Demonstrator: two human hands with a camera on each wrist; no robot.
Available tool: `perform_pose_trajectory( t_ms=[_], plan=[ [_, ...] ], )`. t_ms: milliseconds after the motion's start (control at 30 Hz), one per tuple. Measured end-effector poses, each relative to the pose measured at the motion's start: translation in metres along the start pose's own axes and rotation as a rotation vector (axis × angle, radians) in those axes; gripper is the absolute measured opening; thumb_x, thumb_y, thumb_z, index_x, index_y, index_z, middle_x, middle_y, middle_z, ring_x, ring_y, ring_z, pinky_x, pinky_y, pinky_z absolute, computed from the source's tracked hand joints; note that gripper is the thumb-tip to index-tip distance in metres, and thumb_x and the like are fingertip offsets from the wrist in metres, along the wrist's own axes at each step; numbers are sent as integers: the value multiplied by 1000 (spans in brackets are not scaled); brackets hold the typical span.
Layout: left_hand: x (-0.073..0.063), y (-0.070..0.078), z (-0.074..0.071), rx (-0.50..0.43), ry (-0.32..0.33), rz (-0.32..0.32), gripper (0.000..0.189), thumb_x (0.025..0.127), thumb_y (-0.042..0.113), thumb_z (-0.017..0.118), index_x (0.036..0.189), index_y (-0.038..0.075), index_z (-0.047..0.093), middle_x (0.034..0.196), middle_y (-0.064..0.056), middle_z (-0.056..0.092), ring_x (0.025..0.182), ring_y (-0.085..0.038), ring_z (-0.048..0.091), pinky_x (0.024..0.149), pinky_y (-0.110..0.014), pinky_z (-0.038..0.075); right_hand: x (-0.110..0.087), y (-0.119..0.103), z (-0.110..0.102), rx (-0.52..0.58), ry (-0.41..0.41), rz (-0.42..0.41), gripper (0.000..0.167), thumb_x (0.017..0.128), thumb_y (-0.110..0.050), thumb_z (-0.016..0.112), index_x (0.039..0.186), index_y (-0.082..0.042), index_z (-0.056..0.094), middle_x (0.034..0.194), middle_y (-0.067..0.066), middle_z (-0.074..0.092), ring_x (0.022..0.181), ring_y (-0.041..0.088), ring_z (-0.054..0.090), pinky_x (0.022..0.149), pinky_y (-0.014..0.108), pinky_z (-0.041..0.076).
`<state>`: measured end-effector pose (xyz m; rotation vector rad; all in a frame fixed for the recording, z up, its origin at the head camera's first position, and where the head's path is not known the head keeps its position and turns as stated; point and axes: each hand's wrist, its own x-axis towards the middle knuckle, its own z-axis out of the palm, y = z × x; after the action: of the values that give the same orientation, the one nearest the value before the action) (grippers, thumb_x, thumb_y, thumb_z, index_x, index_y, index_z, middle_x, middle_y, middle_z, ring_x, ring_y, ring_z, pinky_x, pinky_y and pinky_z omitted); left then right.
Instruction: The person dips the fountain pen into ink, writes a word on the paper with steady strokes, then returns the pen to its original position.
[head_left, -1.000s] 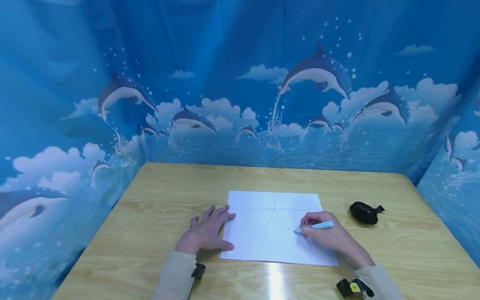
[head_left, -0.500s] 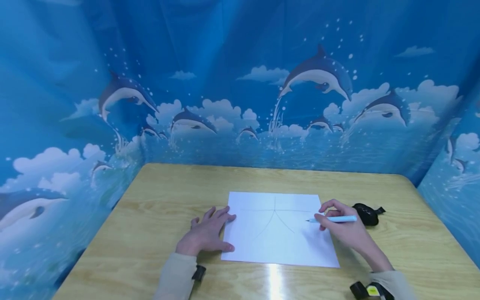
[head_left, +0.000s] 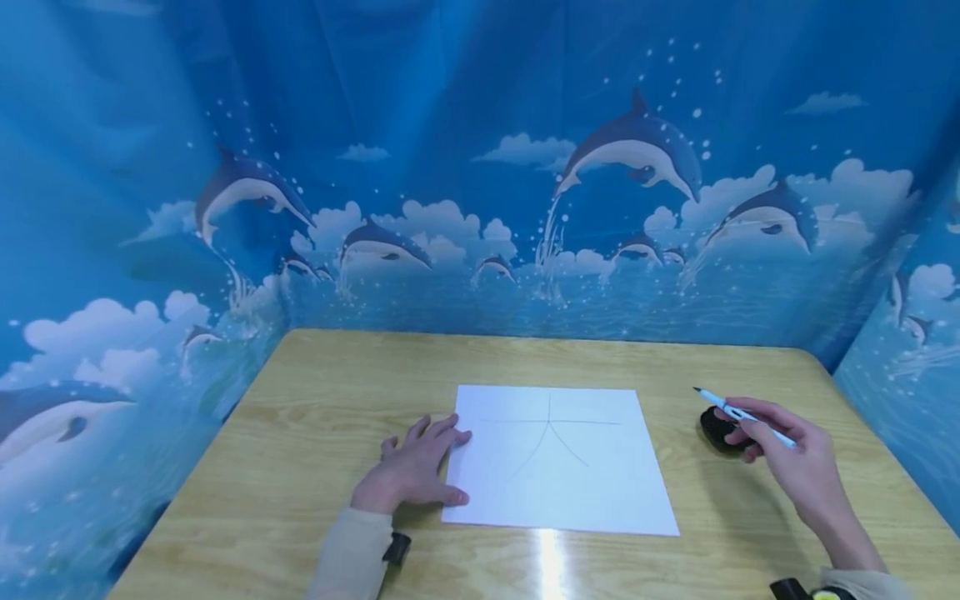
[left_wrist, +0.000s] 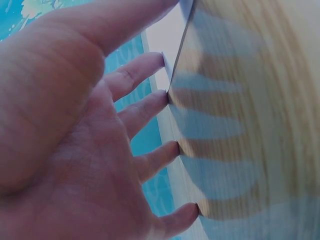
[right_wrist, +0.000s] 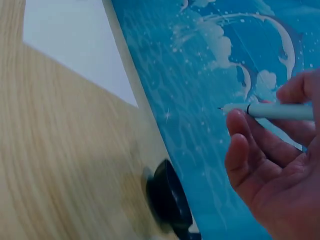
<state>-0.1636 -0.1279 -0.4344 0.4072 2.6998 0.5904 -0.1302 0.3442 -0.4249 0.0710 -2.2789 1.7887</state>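
Observation:
A white sheet of paper [head_left: 502, 467] lies on the table, bearing thin drawn lines: a vertical, a horizontal and two curved strokes running down from where they cross. My left hand [head_left: 411, 471] rests with spread fingers at the paper's left edge; in the left wrist view its fingertips [left_wrist: 159, 61] press down at the sheet and table. My right hand [head_left: 795, 454] pinches a light blue pen [head_left: 738, 412], its dark tip pointing up and left, raised above the table right of the paper. Beneath that hand sits a small black oval object [head_left: 717, 432], partly hidden; the right wrist view shows it as a dish-like shape [right_wrist: 170, 195].
The wooden table [head_left: 360, 367] has rounded back corners. Behind it and at both sides hangs a blue curtain [head_left: 465, 167] printed with dolphins and clouds. A black band with a camera [head_left: 397, 547] sits on the left wrist, over a light sleeve.
My right hand has lifted the pen off the paper and carried it right, over the black object. The right curved stroke stands drawn. My left hand has stayed in place.

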Motion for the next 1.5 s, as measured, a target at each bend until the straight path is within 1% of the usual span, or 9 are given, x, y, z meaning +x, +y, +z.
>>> perform_pose_trajectory(
  t_ms=[167,367,533,667,800,1033,1200,1367,1500],
  plan=[
    [0,-2,0,4,0,-2,84,76,47,87,150,25,51,170,-3,29,157,-43,18,114,-83,14,-4,9,-19,-12,83,132,13,101,-14,65,112,-17,71,88,-14,80,66,7,68,51,22,54],
    [-1,-3,0,7,-6,-4,84,77,48,86,150,25,51,170,-2,29,157,-43,18,114,-83,14,-8,17,-35,-295,172,238,4,98,-26,71,99,-25,67,79,-31,73,68,-6,65,52,21,50],
    [-3,-4,-2,6,0,11,85,77,47,87,150,24,51,170,-4,29,157,-44,19,113,-83,14,-10,27,-44,-503,206,256,16,94,-36,74,94,-21,69,73,-45,59,69,-16,57,53,22,47],
    [-3,-5,-1,10,8,27,86,77,47,86,150,23,50,170,-5,29,156,-45,20,113,-84,15,-8,36,-50,-585,207,282,22,93,-39,74,91,-17,71,69,-46,56,66,-17,55,52,24,45],
    [-2,-6,-1,12,12,34,85,77,47,86,150,23,51,169,-6,30,156,-45,21,112,-84,17,-5,44,-56,-653,205,315,28,92,-41,74,94,-13,72,69,-39,62,66,-22,50,56,21,42],
    [0,-6,1,22,25,23,85,75,49,88,149,24,53,166,-7,34,154,-45,24,112,-84,18,1,52,-58,-760,192,338,33,93,-36,73,103,-5,72,96,16,80,66,-22,39,60,22,36],
    [2,-8,2,24,32,37,88,74,50,88,150,24,51,166,-7,35,154,-45,24,111,-85,19,4,56,-59,-791,168,282,31,92,-34,75,102,-5,73,96,16,80,69,-27,33,63,24,33],
    [1,-9,1,17,27,38,90,73,51,88,150,25,49,166,-5,35,155,-44,22,111,-84,18,2,62,-60,-818,111,194,24,91,-31,77,99,-8,75,88,9,80,68,-25,40,62,23,33],
    [-1,-9,0,15,27,32,89,74,50,88,150,25,50,167,-5,34,156,-42,22,112,-83,18,2,62,-59,-829,94,189,24,90,-30,78,99,-8,75,91,13,79,67,-21,43,60,22,34]
  ],
)
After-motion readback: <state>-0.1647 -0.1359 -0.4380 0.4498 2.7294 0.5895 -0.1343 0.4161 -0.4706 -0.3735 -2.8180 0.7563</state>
